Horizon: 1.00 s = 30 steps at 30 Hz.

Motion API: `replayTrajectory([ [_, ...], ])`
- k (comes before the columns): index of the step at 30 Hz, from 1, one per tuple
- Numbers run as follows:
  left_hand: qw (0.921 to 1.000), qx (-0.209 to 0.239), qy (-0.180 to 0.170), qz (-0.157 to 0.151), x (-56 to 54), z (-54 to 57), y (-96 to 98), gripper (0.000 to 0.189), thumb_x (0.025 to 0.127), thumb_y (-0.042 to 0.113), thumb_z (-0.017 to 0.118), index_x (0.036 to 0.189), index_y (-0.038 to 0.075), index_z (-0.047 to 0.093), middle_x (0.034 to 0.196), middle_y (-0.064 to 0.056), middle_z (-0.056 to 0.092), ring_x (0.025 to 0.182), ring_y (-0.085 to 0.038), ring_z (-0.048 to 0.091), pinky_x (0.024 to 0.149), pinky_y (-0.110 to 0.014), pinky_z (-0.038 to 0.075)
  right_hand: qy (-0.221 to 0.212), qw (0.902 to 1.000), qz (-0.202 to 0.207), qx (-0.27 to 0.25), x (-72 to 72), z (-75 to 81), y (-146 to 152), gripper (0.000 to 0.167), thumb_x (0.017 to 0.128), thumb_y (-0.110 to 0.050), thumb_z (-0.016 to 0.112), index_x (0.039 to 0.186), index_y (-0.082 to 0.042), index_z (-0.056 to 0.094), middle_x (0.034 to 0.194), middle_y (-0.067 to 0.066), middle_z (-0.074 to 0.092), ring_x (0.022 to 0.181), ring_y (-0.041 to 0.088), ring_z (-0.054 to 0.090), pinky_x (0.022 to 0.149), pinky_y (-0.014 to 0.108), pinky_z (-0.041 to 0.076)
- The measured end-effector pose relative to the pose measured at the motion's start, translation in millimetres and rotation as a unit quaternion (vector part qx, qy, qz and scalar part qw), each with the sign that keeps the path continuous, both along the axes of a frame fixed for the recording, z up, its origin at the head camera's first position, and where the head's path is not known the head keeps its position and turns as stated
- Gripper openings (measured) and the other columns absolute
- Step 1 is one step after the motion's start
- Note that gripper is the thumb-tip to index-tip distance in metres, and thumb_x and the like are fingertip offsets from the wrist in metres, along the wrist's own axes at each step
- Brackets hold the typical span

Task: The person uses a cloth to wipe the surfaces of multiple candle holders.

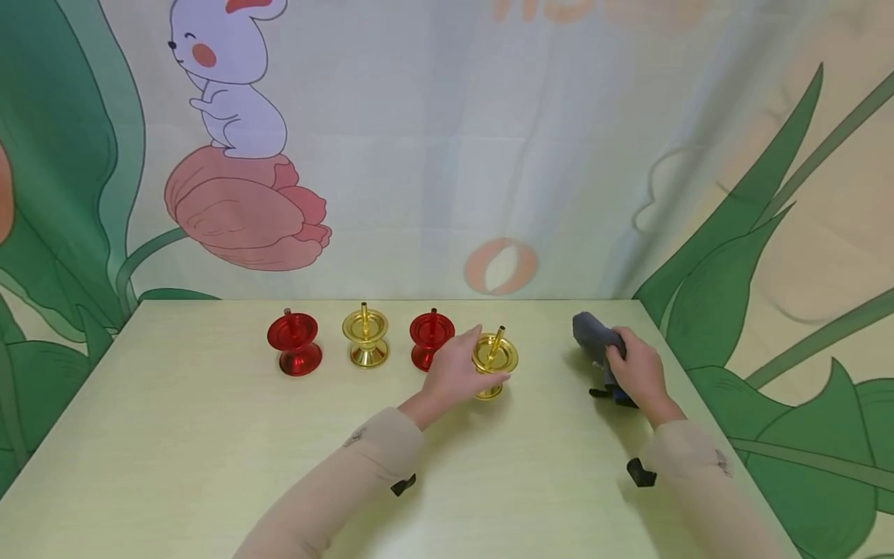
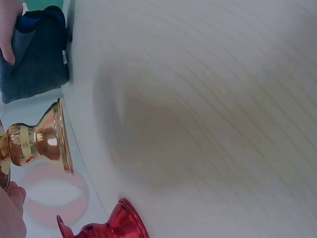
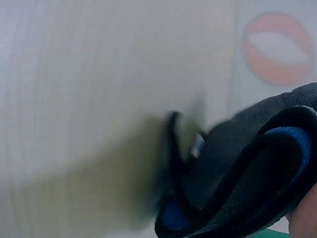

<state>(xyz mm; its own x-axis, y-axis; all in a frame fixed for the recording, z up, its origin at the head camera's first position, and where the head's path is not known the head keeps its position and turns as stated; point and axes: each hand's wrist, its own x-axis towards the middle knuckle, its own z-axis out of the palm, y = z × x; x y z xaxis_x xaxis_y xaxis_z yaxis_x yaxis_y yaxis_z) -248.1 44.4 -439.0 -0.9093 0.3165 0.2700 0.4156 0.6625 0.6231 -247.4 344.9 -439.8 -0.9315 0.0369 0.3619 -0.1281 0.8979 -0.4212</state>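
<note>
My left hand [image 1: 457,371] grips a gold candle holder [image 1: 494,355] by its upper cup, thumb on the near side and fingers on the far side. The holder leans slightly. In the left wrist view, its flared base [image 2: 60,139] appears lifted off the table. To the right, my right hand [image 1: 639,369] grips a bunched, folded dark grey-blue cloth [image 1: 597,338] from above. The right wrist view shows the cloth [image 3: 237,168] with black edging, a blue inner face and a small pale label. Part of the right hand [image 3: 304,215] shows at the edge there.
Left of the held holder stand a red candle holder [image 1: 431,330], a gold one [image 1: 366,334] and another red one [image 1: 295,341], in a row along the back of the pale table [image 1: 174,435]. A printed curtain [image 1: 391,155] hangs behind the table's rear edge.
</note>
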Motion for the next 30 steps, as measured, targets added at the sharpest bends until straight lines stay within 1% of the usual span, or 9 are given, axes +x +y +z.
replayTrajectory([
  [3, 0.9999, 0.004, 0.01, -0.002, 4.3, 3.4, -4.9, 0.087, 0.066, 0.052, 0.069, 0.132, 0.005, 0.039, 0.125, -0.007, 0.053, 0.112, -0.022, 0.051, 0.091, -0.034, 0.045, 0.023, 0.9996, 0.01, -0.013, 5.6, 10.0, -3, 0.028, 0.089, -0.013, 0.047, 0.114, 0.0, 0.051, 0.106, 0.025, 0.058, 0.088, 0.039, 0.056, 0.071, 0.05, 0.044],
  [6, 0.9998, 0.002, 0.02, -0.006, 7.6, 7.2, -8.5, 0.088, 0.065, 0.052, 0.069, 0.132, 0.005, 0.039, 0.125, -0.008, 0.053, 0.112, -0.021, 0.052, 0.091, -0.034, 0.045, 0.038, 0.9988, 0.019, -0.024, 10.6, 19.4, -9, 0.027, 0.089, -0.015, 0.048, 0.113, -0.002, 0.052, 0.103, 0.024, 0.059, 0.081, 0.036, 0.057, 0.065, 0.046, 0.044],
  [13, 0.9986, -0.023, 0.04, -0.026, 15.5, 18.3, -14.6, 0.09, 0.065, 0.053, 0.069, 0.133, 0.005, 0.037, 0.125, -0.008, 0.053, 0.111, -0.022, 0.052, 0.09, -0.034, 0.046, 0.057, 0.9954, 0.051, -0.057, 21.1, 45.6, -32, 0.024, 0.089, -0.018, 0.051, 0.109, -0.005, 0.055, 0.099, 0.019, 0.061, 0.074, 0.025, 0.054, 0.062, 0.036, 0.042],
  [18, 0.9976, -0.047, 0.039, -0.032, 24.8, 29.5, -15.9, 0.093, 0.064, 0.054, 0.069, 0.135, 0.004, 0.034, 0.118, -0.007, 0.056, 0.106, -0.02, 0.054, 0.086, -0.032, 0.048, 0.037, 0.9914, 0.073, -0.102, 29.0, 65.2, -52, 0.026, 0.088, -0.022, 0.052, 0.108, -0.006, 0.056, 0.098, 0.015, 0.062, 0.071, 0.011, 0.049, 0.06, 0.025, 0.041],
  [22, 0.9959, -0.077, 0.036, -0.031, 34.2, 40.1, -16.1, 0.094, 0.065, 0.054, 0.069, 0.135, 0.002, 0.033, 0.113, -0.009, 0.058, 0.101, -0.021, 0.056, 0.085, -0.032, 0.048, 0.019, 0.9854, 0.093, -0.142, 36.1, 77.7, -69, 0.025, 0.087, -0.02, 0.053, 0.107, -0.006, 0.057, 0.099, 0.014, 0.062, 0.071, 0.002, 0.047, 0.061, 0.019, 0.041],
  [24, 0.9952, -0.088, 0.032, -0.029, 38.4, 44.6, -16.1, 0.094, 0.065, 0.054, 0.069, 0.135, 0.002, 0.032, 0.112, -0.01, 0.059, 0.099, -0.021, 0.057, 0.083, -0.031, 0.049, 0.01, 0.9802, 0.106, -0.167, 39.2, 82.4, -76, 0.024, 0.087, -0.018, 0.054, 0.107, -0.005, 0.058, 0.099, 0.013, 0.061, 0.073, 0.001, 0.048, 0.062, 0.017, 0.042],
  [26, 0.9946, -0.095, 0.03, -0.029, 41.8, 48.0, -16.0, 0.094, 0.065, 0.053, 0.069, 0.135, 0.002, 0.032, 0.11, -0.01, 0.06, 0.098, -0.021, 0.057, 0.082, -0.031, 0.049, -0.004, 0.9728, 0.121, -0.197, 42.3, 86.4, -83, 0.024, 0.087, -0.017, 0.054, 0.108, -0.004, 0.058, 0.098, 0.009, 0.06, 0.074, 0.001, 0.05, 0.063, 0.017, 0.043],
  [30, 0.9934, -0.106, 0.03, -0.03, 46.2, 51.8, -15.6, 0.094, 0.065, 0.053, 0.069, 0.135, 0.001, 0.032, 0.108, -0.009, 0.061, 0.098, -0.021, 0.058, 0.081, -0.03, 0.05, -0.039, 0.9579, 0.149, -0.243, 48.0, 92.1, -96, 0.025, 0.087, -0.017, 0.054, 0.109, -0.005, 0.056, 0.095, -0.004, 0.058, 0.073, 0.005, 0.053, 0.063, 0.02, 0.046],
])
